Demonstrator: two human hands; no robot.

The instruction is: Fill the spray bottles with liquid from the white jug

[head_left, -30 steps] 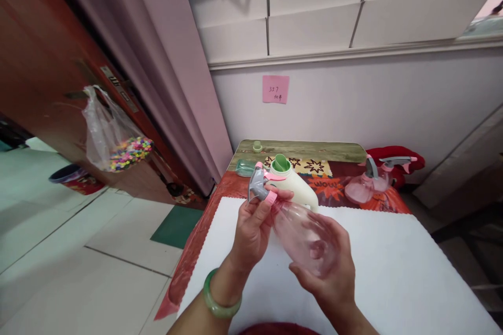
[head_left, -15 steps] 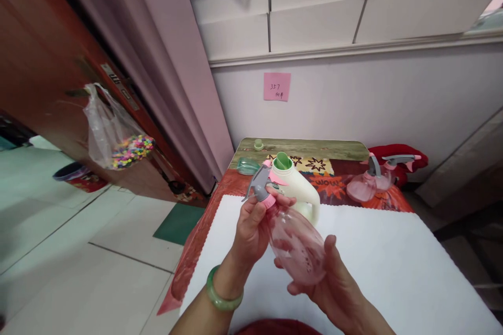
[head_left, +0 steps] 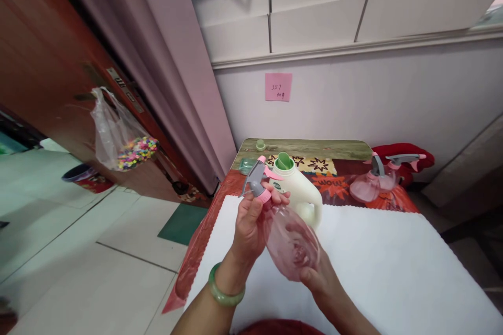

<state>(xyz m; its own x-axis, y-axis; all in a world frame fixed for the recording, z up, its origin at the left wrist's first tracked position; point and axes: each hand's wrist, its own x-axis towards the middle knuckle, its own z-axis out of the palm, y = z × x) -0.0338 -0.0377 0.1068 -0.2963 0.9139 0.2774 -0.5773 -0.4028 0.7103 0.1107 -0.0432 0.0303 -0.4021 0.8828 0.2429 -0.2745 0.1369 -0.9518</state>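
Note:
A clear pink spray bottle point(head_left: 288, 243) is held above the white foam sheet point(head_left: 393, 267), tilted with its grey and pink trigger head point(head_left: 257, 180) up and to the left. My left hand point(head_left: 251, 225) is closed round the pink collar at the bottle's neck. My right hand point(head_left: 318, 277) cups the bottle's lower body from behind, fingers wrapped on it. Just beyond stands a cream jug point(head_left: 301, 193) with an open green mouth.
A second pink spray bottle point(head_left: 371, 183) lies on the red cloth at the right, by a red item. A green cap point(head_left: 260, 144) and a clear green piece point(head_left: 247, 165) sit near the table's far left. A bag of coloured beads point(head_left: 126, 141) hangs from the door.
The bottle has swung more upright and a little left. My right hand slid from the bottle's side to under its base; the left stayed on the collar.

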